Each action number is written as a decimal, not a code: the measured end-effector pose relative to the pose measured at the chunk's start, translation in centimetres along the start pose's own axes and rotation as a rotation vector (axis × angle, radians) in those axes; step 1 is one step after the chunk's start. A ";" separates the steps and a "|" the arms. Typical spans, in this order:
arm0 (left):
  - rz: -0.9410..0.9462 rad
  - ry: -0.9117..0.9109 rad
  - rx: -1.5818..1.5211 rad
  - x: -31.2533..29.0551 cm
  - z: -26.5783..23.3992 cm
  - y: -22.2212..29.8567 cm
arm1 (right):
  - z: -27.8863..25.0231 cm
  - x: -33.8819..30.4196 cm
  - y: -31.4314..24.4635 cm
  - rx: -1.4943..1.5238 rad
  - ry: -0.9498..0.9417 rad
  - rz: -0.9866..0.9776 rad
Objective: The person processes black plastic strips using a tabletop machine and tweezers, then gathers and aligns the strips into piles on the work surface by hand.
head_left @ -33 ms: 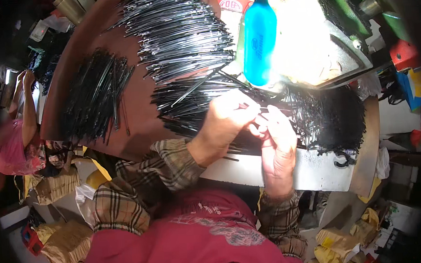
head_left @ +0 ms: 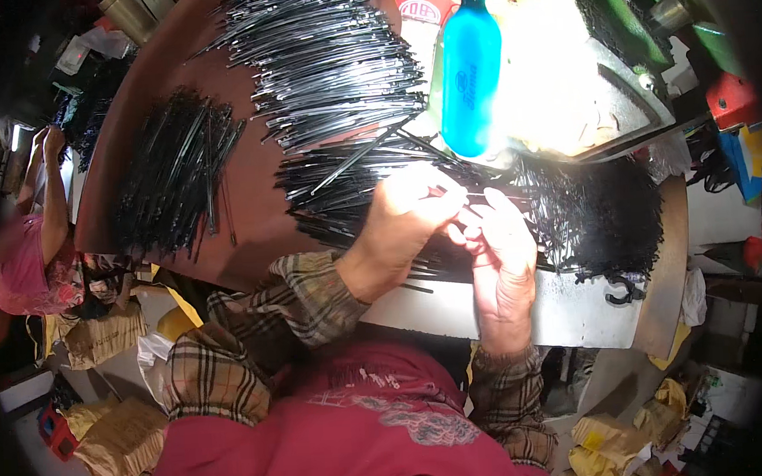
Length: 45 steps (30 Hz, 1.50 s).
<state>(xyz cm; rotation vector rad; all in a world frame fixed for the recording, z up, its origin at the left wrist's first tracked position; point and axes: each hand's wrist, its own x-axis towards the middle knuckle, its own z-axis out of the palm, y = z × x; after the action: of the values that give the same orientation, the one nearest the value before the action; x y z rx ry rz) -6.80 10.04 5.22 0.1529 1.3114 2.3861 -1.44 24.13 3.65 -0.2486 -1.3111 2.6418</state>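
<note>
My left hand [head_left: 398,224] and my right hand [head_left: 504,252] meet over the table, fingertips pinched close together. Between them runs a thin dark rod [head_left: 476,195], mostly hidden by the fingers. Just beyond my left hand lies a layer of similar thin black rods [head_left: 325,176], with a few lying crosswise on top. A dense heap of dark rods [head_left: 606,215] spreads to the right of my right hand. Farther off is a large shiny stack of rods [head_left: 327,62]. A smaller bundle of rods [head_left: 172,177] rests at the left.
A blue bottle-shaped object [head_left: 472,84] stands before a glaring, brightly lit area. Behind it is a green machine [head_left: 628,5]. A small black hooked piece [head_left: 620,291] lies on the white table edge [head_left: 578,317]. At far left, a co-worker's raised hands [head_left: 48,140] show. Paper sacks [head_left: 123,441] stand below.
</note>
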 end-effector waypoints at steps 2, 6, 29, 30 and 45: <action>0.065 0.085 0.095 -0.1 -0.1 0.5 | 0.2 0.4 -0.1 -0.009 -0.002 0.070; -0.014 0.114 0.214 -0.4 0.3 0.5 | 0.1 1.3 0.0 -0.122 0.050 0.022; 0.529 0.104 1.325 7.9 -8.7 2.5 | -1.3 1.7 -0.3 -0.290 -0.014 0.052; 0.566 0.058 1.247 7.5 -8.5 3.1 | -1.2 1.7 -0.4 -0.332 -0.006 0.056; 0.682 -0.066 0.880 5.1 -2.6 0.2 | -0.9 3.4 -0.8 -0.595 -0.136 -0.136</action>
<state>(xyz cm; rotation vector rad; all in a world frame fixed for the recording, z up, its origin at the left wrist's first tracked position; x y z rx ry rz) -12.23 9.95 3.39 1.0549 2.4795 2.0130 -4.48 26.11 3.47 -0.0513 -2.0536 2.1272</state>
